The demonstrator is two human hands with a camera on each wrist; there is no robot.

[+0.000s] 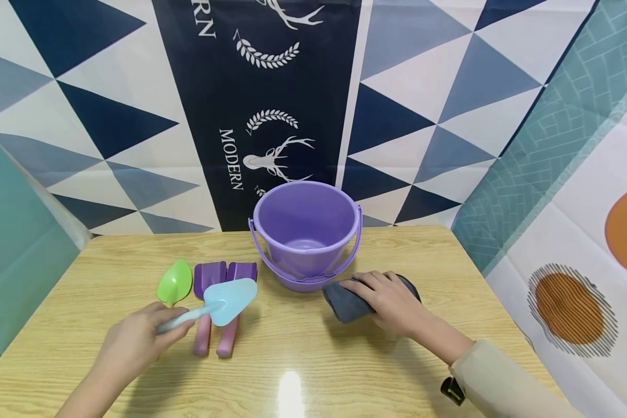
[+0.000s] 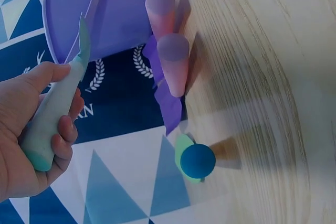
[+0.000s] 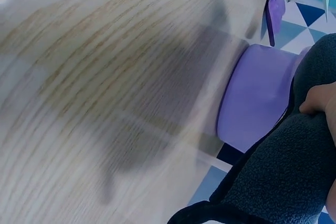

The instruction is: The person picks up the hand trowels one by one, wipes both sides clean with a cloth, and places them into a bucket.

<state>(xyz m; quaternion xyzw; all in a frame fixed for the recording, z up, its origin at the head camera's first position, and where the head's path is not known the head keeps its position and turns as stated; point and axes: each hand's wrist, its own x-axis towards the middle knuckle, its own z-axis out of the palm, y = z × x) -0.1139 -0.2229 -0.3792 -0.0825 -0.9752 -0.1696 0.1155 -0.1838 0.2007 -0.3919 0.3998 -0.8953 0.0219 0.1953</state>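
The left hand [image 1: 143, 334] has its grip wrapped round the handle of a light blue trowel [image 1: 233, 299], the thumb pressed along it near the neck, and holds it raised above the worktop [image 1: 355, 383], its blade pointing away from the person. Beneath and beyond it lie two purple scoops [image 1: 209, 276] with pink handles, side by side, and just left of them a green trowel [image 1: 175, 283] (its handle end shows blue in the left wrist view). The right hand [image 1: 389, 299], reaching in from a beige sleeve [image 1: 501, 377], has its grip closed on a dark grey cloth [image 1: 347, 303], fingers laid over the top and pressing into the fuzzy fabric, which hangs over the worktop with its shadow below. Just beyond the cloth, between the two hands, a purple bucket [image 1: 305, 264] stands upright near the back edge, its handle lowered across the front. Behind it rises a wall covering [image 1: 261, 87] patterned with triangles, with a dark band bearing deer heads and lettering.
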